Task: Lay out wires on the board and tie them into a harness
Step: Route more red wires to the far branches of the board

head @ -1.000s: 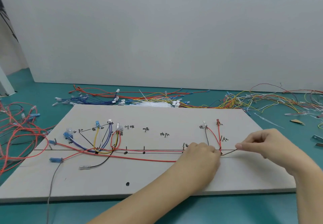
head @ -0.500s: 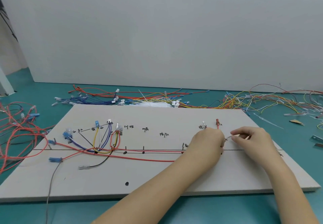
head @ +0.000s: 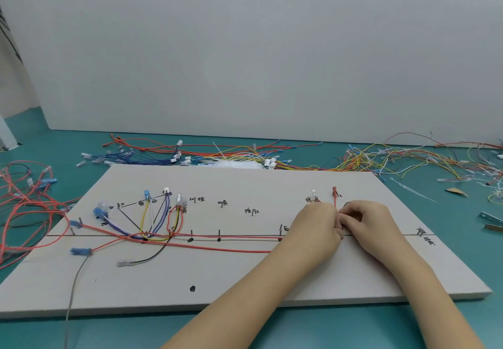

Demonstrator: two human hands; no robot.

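Observation:
A pale board (head: pixel 245 280) lies on the teal table with wires routed round pins. Red wires (head: pixel 231 237) run along its drawn line from a fan of yellow, white, purple and black wires (head: pixel 152 220) at the left. My left hand (head: pixel 313 229) and my right hand (head: pixel 367 223) meet fingertip to fingertip on the line at the right, just below a red terminal (head: pixel 334 191) and a white connector (head: pixel 313 192). Both have curled fingers. My left hand holds the red wires where they turn up. My right hand pinches a thin dark wire (head: pixel 345 204) that loops above its knuckles.
Loose wires (head: pixel 394 158) and white cable ties (head: pixel 234 163) are heaped behind the board. More red wires (head: pixel 24 207) sprawl at the left. A metal clip (head: pixel 490 219), a cardboard scrap (head: pixel 456 191) and a single cable tie (head: pixel 411 188) lie at the right.
My right hand has carried the dark wire's end left and up until it meets my left hand. My left hand has shifted slightly up from the line.

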